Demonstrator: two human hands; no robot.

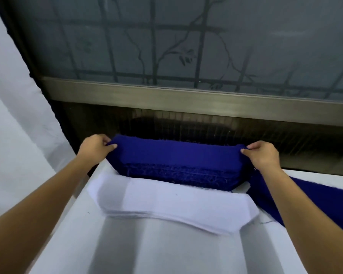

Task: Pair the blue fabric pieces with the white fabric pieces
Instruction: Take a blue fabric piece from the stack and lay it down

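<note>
Head view: at frame centre, the left hand (95, 146) pinches the left corner of the blue fabric stack (178, 165), and the right hand (262, 155) pinches its right corner. The white fabric stack (172, 204) lies just below, touching it, on the white table (166, 254).

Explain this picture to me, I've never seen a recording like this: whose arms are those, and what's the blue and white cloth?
No machine here: a person works with bare hands. The one picture comes from a wide-angle camera worn on their head, looking forward and down, so both forearms reach in from the bottom. The left hand and the right hand each pinch one end of the top layer of a stack of dark blue fabric pieces. Nearer the person lies a stack of white fabric pieces with cut corners, on a white-covered table. More blue cloth lies at the right. Behind is a frosted window.
</note>
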